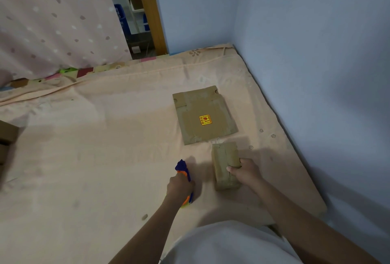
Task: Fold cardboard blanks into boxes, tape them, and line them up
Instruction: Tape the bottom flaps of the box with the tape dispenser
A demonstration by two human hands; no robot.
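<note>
A small folded cardboard box [224,162], taped along its top seam, rests on the peach bedsheet [95,158]. My right hand [242,172] grips its right side, thumb on top. My left hand [179,187] is closed around a blue and orange tape dispenser [183,168] lying on the sheet to the left of the box. A flat cardboard blank [203,114] with a yellow and red sticker lies just beyond the box, its edges showing old tape.
A blue wall [306,52] runs along the bed's right side and far corner. Brown cardboard boxes [6,139] show at the left edge. A pink dotted curtain [52,21] hangs at the far left beside a wooden post [150,10].
</note>
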